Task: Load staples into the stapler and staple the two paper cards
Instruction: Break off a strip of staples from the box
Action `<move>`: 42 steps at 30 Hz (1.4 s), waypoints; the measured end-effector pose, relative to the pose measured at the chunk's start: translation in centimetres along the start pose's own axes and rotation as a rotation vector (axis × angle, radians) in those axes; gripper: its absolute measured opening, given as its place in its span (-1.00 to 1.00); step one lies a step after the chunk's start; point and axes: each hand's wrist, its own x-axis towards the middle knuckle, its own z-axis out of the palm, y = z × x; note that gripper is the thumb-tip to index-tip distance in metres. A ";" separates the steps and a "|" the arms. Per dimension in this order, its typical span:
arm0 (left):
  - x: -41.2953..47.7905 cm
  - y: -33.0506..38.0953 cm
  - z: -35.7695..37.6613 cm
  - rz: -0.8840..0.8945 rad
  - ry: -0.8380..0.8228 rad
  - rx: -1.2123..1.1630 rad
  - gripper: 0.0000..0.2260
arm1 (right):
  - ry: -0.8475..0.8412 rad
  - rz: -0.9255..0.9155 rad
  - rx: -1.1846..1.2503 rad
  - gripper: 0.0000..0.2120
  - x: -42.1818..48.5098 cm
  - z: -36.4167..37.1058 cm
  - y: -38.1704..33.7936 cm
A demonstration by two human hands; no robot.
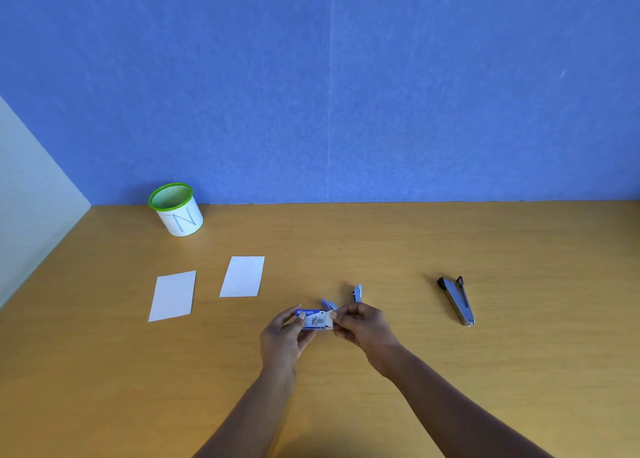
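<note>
A blue wall (346, 94) stands behind a wooden bench (381, 243), with a pale wall running in from the far left.

Both hands meet low over the middle of the bench around a small blue and white staple box (313, 319). The left hand (282, 336) grips the box's left end between thumb and curled fingers. The right hand (363, 322) pinches the box's right end, where a white flap or inner tray shows; I cannot tell which.

Just beyond the hands, partly hidden by the box and the right hand's fingers, lies the blue stapler (357, 293), its arm tilted up and open.

Left of the hands and a little farther back, two white paper cards lie flat and apart: the nearer card (173, 295) farther left, the farther card (242, 276) closer in.

Well beyond them, by the blue wall, stands a white mesh cup (176, 210) with a green rim.

Well off to the right of the right hand lies a grey and black stapler-like tool (457, 300).
</note>
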 end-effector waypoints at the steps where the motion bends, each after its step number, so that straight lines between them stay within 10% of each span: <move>1: 0.0 0.0 0.0 -0.004 -0.004 -0.004 -0.85 | 0.005 -0.001 0.001 -0.91 0.0 0.0 0.0; 12: 0.2 0.3 0.2 -0.057 -0.013 0.010 -0.90 | 0.017 0.011 -0.039 -0.90 0.2 0.4 -0.3; 26: 0.0 0.9 0.7 -0.174 -0.001 0.141 -0.86 | 0.020 -0.176 -0.867 -0.72 0.1 1.3 -1.6; 32: 0.3 1.2 0.9 -0.218 -0.005 0.185 -0.84 | -0.100 -0.170 -1.039 -0.39 0.9 1.6 -2.1; 42: 1.4 1.4 3.0 -0.191 -0.048 0.273 -0.92 | 0.014 -0.254 -1.093 -0.48 2.9 0.0 -2.7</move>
